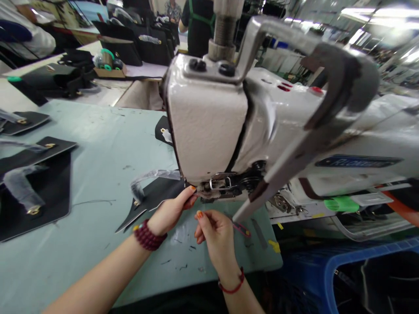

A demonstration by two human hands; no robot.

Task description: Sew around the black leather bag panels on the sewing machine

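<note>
A black leather-like panel with a plastic-wrapped handle lies under the head of a white sewing machine. My left hand, with a beaded bracelet at the wrist, grips the panel's edge close to the needle area, thumb on top. The fingertips are partly hidden by the machine. Just to the right and nearer to me, my right hand is closed in a pinch below the presser foot. Whatever may be between its fingers is too small to make out. Small pink-handled thread snips lie beside it.
More black panels with wrapped handles lie at the left of the green tabletop. Thread scraps are scattered about. A grey lever slants down at the right. A blue crate stands lower right. People and bags are behind.
</note>
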